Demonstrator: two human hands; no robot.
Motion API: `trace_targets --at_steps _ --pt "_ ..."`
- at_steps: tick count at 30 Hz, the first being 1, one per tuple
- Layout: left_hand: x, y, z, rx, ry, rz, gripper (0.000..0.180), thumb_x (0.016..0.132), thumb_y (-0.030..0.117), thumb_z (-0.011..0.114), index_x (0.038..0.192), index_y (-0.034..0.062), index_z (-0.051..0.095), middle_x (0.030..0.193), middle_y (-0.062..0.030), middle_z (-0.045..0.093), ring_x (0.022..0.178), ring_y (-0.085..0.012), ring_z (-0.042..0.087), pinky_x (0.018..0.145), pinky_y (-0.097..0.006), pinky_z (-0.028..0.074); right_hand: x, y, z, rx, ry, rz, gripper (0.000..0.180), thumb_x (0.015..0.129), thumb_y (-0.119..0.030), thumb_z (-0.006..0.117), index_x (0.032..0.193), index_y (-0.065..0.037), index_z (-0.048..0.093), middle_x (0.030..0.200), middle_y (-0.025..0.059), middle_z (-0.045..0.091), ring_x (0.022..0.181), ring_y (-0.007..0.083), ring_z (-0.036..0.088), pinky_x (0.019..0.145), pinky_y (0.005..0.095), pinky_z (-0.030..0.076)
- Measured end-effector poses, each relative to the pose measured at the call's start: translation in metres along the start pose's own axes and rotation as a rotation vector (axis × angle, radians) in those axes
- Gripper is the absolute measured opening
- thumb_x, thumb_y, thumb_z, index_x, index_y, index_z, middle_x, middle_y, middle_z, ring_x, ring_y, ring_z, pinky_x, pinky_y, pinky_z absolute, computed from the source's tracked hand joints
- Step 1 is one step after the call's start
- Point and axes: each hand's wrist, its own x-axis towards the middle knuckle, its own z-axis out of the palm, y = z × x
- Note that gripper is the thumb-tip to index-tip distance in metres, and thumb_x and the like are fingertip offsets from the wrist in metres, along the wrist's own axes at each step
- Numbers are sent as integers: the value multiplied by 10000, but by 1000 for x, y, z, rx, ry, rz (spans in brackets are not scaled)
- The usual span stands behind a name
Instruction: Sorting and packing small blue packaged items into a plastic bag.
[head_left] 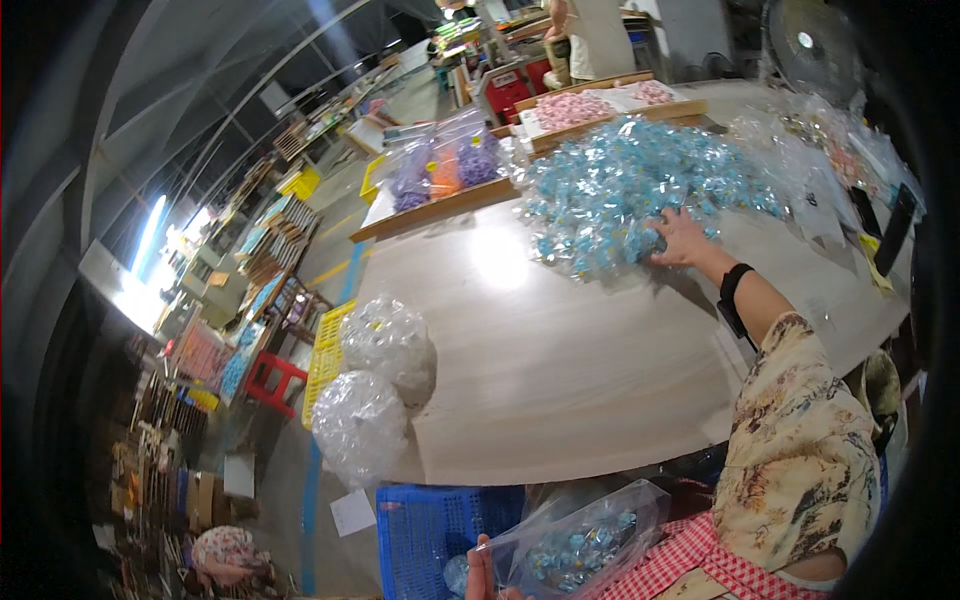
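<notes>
A large heap of small blue items in clear wrappers [610, 180] lies on the far part of the pale table. My right hand [682, 238], with a dark band on its wrist, reaches into the heap's near edge. Its fingers are spread and curved over the packets, touching them. At the bottom, close to my body, my left hand [482, 575] grips the edge of a clear plastic bag [590, 540]. Blue wrapped packets show inside that bag, which is tilted. The lower part of my left hand is cut off by the picture's edge.
Two clear plastic bundles [385, 345] sit at the table's left edge, beside a yellow basket [325, 365]. A blue crate [400, 545] stands below the near edge. Farther off are a wooden tray [440, 212] with purple and orange bags, pink items [570, 110] and a fan [810, 45].
</notes>
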Motion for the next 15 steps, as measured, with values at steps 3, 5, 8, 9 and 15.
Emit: trace_targets --at_steps 3,5,8,9,15 --pt "6 -9 -9 132 -56 50 839 703 -166 542 1441 -34 166 1492 -178 249 567 -27 417 471 -184 376 -40 1 9 -4 -3 -45 806 730 -599 597 1419 -295 310 1412 154 284 1295 453 251 928 612 387" --pt "6 -11 -11 195 -66 72 838 708 -164 543 1443 -32 162 1497 -178 235 584 -32 434 477 -184 377 -69 -8 9 42 -49 -113 879 733 -671 549 1451 -273 234 1432 212 251 1300 460 248 952 628 343" --pt "5 3 -6 163 -83 -9 831 713 -165 541 1442 -31 166 1500 -179 224 587 -37 433 482 -182 377 -101 -30 -2 13 -125 -162 939 732 -746 484 1467 -253 172 1445 266 208 1309 469 239 985 642 278" --pt "2 2 -7 167 -99 -4 831 713 -165 541 1442 -31 166 1500 -179 224 587 -37 433 482 -182 377 -105 -38 -1 18 -120 -146 939 732 -746 484 1467 -253 172 1445 266 208 1309 469 239 985 642 278" --pt "-12 -7 -11 214 -64 -63 837 717 -164 547 1446 -23 161 1504 -181 209 591 -36 431 484 -176 369 -82 -89 2 73 -139 -177 930 744 -802 378 1469 -260 166 1439 273 229 1311 490 233 1000 658 224"
